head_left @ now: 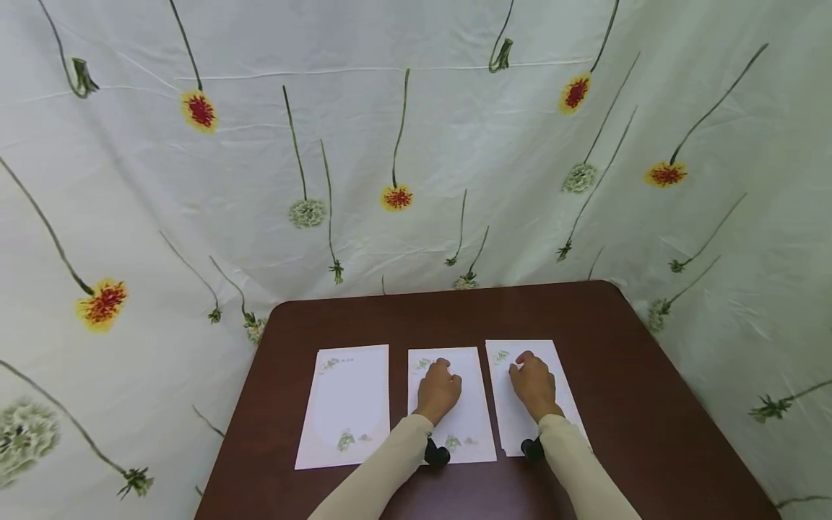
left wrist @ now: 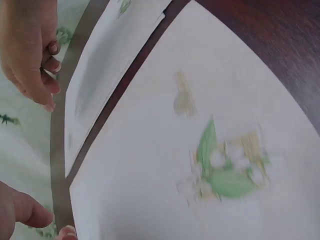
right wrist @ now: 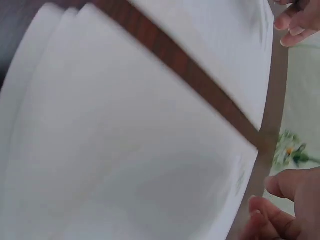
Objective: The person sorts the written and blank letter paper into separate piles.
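Note:
My left hand [head_left: 439, 391] is over the upper part of the middle white sheet [head_left: 471, 412], its fingers loosely bent and holding nothing. Over the right-hand sheet [head_left: 513, 419] is my right hand [head_left: 535, 386], also with relaxed, curved fingers and nothing between them. The left wrist view shows the middle sheet's printed green leaves and white flowers [left wrist: 230, 172] close up, with the left thumb [left wrist: 35, 212] apart from the fingers. Doubled edges show in the right wrist view, so the right-hand paper [right wrist: 125, 115] is a stack of several sheets.
A third white sheet [head_left: 351, 404] with the same leafy print lies to the left. All three papers sit side by side on a dark brown table [head_left: 643, 404] with rounded far corners. Behind it hangs a pale flower-patterned cloth [head_left: 520, 159]. Dark round wrist devices [head_left: 437, 455] sit under the sleeves.

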Demonstrator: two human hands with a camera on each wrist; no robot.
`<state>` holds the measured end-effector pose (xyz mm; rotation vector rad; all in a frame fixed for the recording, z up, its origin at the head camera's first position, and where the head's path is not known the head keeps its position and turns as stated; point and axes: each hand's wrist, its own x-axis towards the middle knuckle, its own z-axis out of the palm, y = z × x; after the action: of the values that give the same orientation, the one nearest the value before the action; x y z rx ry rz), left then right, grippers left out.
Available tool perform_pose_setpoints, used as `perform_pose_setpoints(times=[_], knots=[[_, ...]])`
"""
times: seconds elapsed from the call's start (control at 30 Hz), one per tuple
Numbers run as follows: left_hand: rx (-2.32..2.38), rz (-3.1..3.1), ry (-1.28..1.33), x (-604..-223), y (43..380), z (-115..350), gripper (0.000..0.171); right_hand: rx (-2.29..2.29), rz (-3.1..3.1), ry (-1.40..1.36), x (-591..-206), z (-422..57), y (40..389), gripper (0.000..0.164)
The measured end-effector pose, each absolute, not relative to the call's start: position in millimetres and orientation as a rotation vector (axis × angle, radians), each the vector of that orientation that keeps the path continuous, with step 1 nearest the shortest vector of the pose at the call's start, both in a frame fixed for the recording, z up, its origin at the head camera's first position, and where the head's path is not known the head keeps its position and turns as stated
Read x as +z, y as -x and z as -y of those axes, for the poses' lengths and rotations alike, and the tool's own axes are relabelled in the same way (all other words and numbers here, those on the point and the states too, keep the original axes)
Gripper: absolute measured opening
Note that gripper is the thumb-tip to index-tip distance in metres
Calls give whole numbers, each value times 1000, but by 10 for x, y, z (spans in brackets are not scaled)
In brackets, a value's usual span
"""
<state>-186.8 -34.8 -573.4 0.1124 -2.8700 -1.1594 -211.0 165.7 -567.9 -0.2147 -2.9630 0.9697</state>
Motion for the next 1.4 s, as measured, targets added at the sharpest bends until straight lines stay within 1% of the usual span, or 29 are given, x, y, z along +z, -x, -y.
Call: perform_pose_setpoints(times=[0.2,0.27,0.4,0.5,0.63,0.87,0.97,1.13,1.3,1.4], knots=[[-1181,2840,-266,-5736,1885,650,43,1010,3049,172,-5599,-1338,2085,33],[-1174,2849,-316,-5739,1889,753,44,999,3072,159,-5601,-1256,2066,30],[-1192,2884,-392,-5753,1862,926,46,906,3123,143,-5633,-1157,2039,33],[-1227,2903,-442,-5746,1804,992,48,819,3151,122,-5667,-1117,2026,41],[-1239,2924,-472,-5766,1744,1015,46,773,3159,116,-5715,-1071,2006,44],[-1242,2900,-441,-5804,1697,1027,32,758,3175,151,-5753,-971,1952,44],[-1253,2895,-447,-5823,1694,1035,29,777,3181,167,-5754,-932,1943,44],[-1277,2871,-459,-5850,1695,1054,30,845,3173,186,-5756,-894,1947,42],[-1318,2851,-485,-5825,1677,1075,32,960,3160,211,-5752,-890,1948,36],[-1323,2848,-505,-5818,1669,1092,32,1015,3146,231,-5740,-884,1953,37]])
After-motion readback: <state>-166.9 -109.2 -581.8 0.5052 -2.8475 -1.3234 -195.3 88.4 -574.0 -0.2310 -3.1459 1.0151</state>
